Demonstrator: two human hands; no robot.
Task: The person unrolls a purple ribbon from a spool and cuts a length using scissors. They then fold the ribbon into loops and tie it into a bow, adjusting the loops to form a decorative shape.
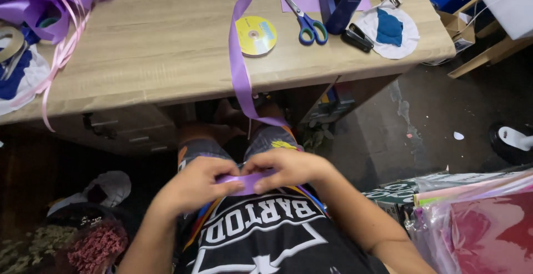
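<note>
Both hands' grip pinches purple ribbon [244,182] between them.

Open wood runs across the middle of the desk [166,46], from its near edge to the far edge, giving a hand clear passage. 1 purple ribbon [239,68] crosses the desk from far edge to near edge and drops over it beside a yellow spool [256,35]. Toward the right corner, scissors [305,21], a black stapler [356,37] and a white fabric round [388,32] crowd together. Pink ribbon strands [58,57] trail over the left end.
</note>
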